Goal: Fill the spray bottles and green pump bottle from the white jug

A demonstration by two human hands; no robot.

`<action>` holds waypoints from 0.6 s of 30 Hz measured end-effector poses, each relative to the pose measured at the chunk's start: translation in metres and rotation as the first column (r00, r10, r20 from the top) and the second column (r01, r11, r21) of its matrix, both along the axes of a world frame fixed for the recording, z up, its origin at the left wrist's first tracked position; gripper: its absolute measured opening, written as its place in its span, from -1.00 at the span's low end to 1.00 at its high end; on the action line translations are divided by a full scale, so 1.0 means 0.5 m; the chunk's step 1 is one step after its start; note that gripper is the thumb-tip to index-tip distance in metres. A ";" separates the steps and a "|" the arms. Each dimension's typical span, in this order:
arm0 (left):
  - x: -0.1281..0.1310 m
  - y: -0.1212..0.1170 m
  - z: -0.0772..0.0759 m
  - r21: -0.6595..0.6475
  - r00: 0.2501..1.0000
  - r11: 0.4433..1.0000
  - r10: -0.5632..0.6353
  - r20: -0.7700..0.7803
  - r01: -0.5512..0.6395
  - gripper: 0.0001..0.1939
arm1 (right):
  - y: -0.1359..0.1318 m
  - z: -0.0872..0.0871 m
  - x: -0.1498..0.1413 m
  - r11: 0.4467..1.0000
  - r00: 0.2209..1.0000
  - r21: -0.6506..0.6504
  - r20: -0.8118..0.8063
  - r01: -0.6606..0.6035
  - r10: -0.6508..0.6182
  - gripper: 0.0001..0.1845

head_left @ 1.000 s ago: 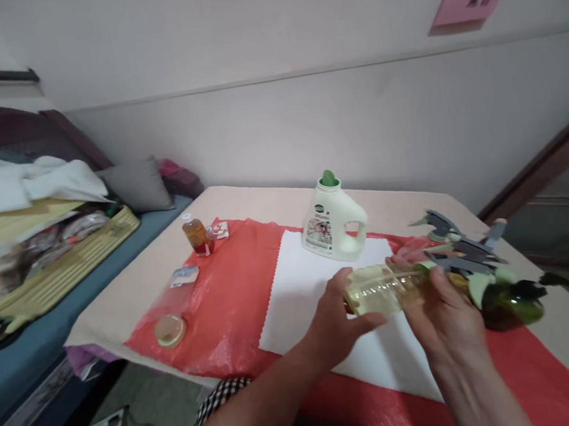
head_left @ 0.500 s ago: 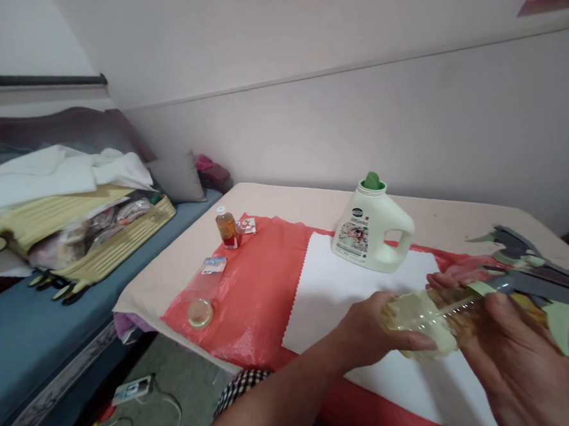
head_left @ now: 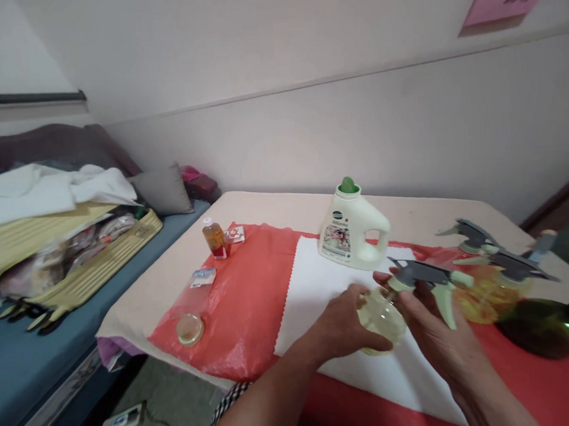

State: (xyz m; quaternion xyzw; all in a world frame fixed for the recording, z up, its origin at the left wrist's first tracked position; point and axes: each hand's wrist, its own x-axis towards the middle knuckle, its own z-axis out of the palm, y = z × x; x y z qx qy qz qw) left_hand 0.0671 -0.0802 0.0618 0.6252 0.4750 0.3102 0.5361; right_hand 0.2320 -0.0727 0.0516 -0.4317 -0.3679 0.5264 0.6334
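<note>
Glossy, clear plastic spray bottle (head_left: 381, 319)

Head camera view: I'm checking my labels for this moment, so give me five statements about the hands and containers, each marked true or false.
1. The left hand grips a rounded, clear pale-yellow bottle. True.
2. The cream plastic jug with a handle stands upright on the scallop-edged white cloth. True.
3. The grey and pale-green plastic trigger sprayer lies loose on the white cloth. False: the trigger sprayer is at the bottle's neck, in the right hand.
4. The glossy dark green bottle stands upright. False: the dark green bottle lies on its side.
5. The white-capped amber bottle stands left of the jug. True.
</note>
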 end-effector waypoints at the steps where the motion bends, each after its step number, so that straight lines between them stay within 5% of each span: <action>1: -0.003 0.004 0.000 0.015 0.999 0.999 0.041 0.035 -0.041 -0.18 | 0.003 -0.003 0.002 1.000 1.000 0.000 -0.002 -0.023 0.023 -0.39; 4: -0.021 0.026 -0.007 0.019 0.949 0.960 0.273 0.155 -0.279 -0.23 | 0.016 -0.010 0.012 0.998 0.999 -0.042 0.011 -0.050 0.050 -0.26; 8: -0.065 0.078 -0.031 0.047 0.748 0.749 0.652 0.123 -0.661 -0.30 | 0.036 -0.017 0.030 0.988 0.996 -0.124 -0.024 0.087 -0.090 -0.33; 13: -0.122 0.158 -0.048 0.101 0.608 0.610 0.792 -0.049 -0.786 -0.30 | 0.040 -0.017 0.050 0.970 0.972 -0.185 -0.142 0.158 -0.185 -0.41; 18: -0.131 0.249 -0.067 0.172 0.560 0.588 0.807 -0.187 -0.790 -0.60 | 0.029 -0.001 0.062 0.978 0.970 -0.175 -0.194 0.115 -0.149 -0.52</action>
